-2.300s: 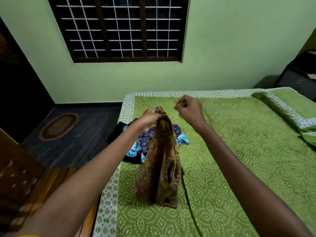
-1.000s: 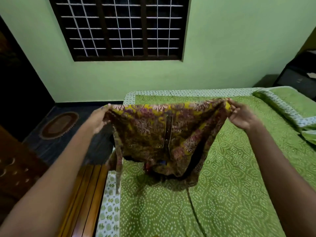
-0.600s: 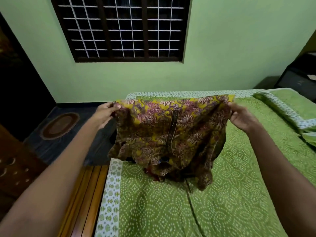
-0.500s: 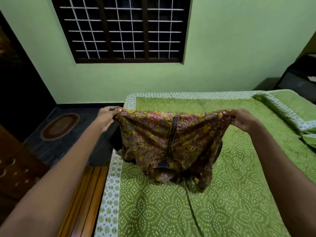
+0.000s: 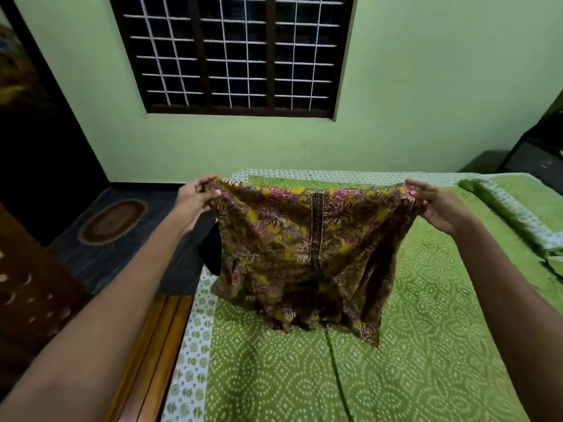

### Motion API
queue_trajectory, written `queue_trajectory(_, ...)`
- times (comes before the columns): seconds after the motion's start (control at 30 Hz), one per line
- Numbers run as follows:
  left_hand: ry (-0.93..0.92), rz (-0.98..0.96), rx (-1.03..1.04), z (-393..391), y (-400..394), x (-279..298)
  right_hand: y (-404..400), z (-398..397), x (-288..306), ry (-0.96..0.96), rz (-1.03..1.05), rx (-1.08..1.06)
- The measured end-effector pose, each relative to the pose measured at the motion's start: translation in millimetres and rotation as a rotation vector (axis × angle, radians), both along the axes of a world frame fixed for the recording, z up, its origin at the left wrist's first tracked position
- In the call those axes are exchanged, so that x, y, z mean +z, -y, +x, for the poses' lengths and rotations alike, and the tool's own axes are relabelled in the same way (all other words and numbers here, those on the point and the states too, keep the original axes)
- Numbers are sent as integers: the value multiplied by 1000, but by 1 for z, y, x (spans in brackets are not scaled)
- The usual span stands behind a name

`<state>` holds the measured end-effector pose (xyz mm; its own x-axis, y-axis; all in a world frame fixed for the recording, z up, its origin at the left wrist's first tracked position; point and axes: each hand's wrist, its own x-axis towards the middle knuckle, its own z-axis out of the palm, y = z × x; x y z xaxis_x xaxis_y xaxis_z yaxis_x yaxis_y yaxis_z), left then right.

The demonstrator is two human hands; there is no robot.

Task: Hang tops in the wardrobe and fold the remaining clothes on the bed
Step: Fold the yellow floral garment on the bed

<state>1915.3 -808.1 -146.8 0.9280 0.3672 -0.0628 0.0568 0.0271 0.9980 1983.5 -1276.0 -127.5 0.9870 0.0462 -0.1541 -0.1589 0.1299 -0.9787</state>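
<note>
Stretched wide between the two hands, above the bed: a patterned yellow-and-maroon top. Left hand pinching one upper corner, right hand pinching the other, hem trailing onto the green bedspread below. Placket down the middle, facing the wearer. Just under the left hand, behind the cloth, a dark garment at the bed's edge. Judged as the spreading-out step, with hanging or folding not yet begun. Next, probably: finding the shoulders, keeping both grips even, carrying the top off to the wardrobe, not in view here.
</note>
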Motion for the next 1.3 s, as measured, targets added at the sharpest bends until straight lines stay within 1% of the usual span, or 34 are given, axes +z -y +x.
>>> queue_trajectory(0.1,11,137,-16,3,-1,3,2,-1,3,-4,-50,-1)
queue_trajectory(0.17,8,236,-17,4,1,10,4,-2,7,13,-20,-49)
queue_trajectory(0.23,22,271,-21,6,3,15,7,-3,10,45,-39,-73)
queue_trajectory(0.27,38,287,-18,6,4,19,9,-4,11,82,-111,-74)
queue_trajectory(0.3,51,321,-14,6,7,23,12,-6,12,133,-255,-71)
queue_trajectory(0.33,55,395,-17,6,7,26,15,-8,13,197,-429,-67)
queue_trajectory(0.4,42,638,-44,6,5,33,18,-11,15,325,-765,-39)
queue_trajectory(0.43,40,762,-63,6,2,37,20,-15,17,390,-882,-16)
queue_trajectory(0.47,38,851,-75,8,-4,40,21,-19,20,438,-951,4)
queue_trajectory(0.5,49,901,-84,10,-11,43,23,-24,25,468,-984,23)
queue_trajectory(0.57,91,939,-95,12,-25,50,29,-34,35,468,-1001,80)
queue_trajectory(0.6,108,924,-116,11,-30,54,31,-39,42,447,-1006,135)
queue_trajectory(0.63,105,847,-150,9,-33,57,33,-46,49,403,-967,203)
queue_trajectory(0.67,80,705,-204,6,-34,58,33,-51,54,332,-851,278)
queue_trajectory(0.7,56,527,-274,4,-31,55,28,-54,56,259,-693,338)
queue_trajectory(0.73,30,308,-308,6,-28,48,19,-52,53,195,-544,334)
queue_trajectory(0.77,-4,148,-267,9,-22,38,7,-48,45,149,-449,259)
queue_trajectory(0.8,-23,63,-174,13,-13,28,-5,-40,33,120,-395,123)
queue_trajectory(0.83,-33,96,-52,16,-2,18,-20,-35,22,97,-382,-38)
queue_trajectory(0.87,-24,190,65,20,11,10,-34,-31,11,75,-358,-168)
queue_trajectory(0.9,5,314,104,19,27,4,-50,-31,2,49,-297,-210)
queue_trajectory(0.93,59,434,62,20,46,0,-68,-34,-4,26,-224,-171)
queue_trajectory(0.97,94,526,-29,19,67,-3,-86,-40,-8,4,-170,-82)
queue_trajectory(1.03,92,616,-239,17,105,-7,-118,-51,-13,-24,-163,83)
queue_trajectory(1.1,70,678,-384,13,135,-3,-139,-56,-13,-42,-141,152)
queue_trajectory(1.17,67,692,-444,13,153,1,-150,-55,-8,-50,-80,168)
queue_trajectory(1.23,88,684,-470,11,160,10,-152,-55,0,-24,-90,166)
queue_trajectory(1.27,111,711,-473,11,161,15,-151,-55,4,-9,-96,168)
queue_trajectory(1.3,127,782,-461,10,161,20,-150,-58,9,-1,-101,186)
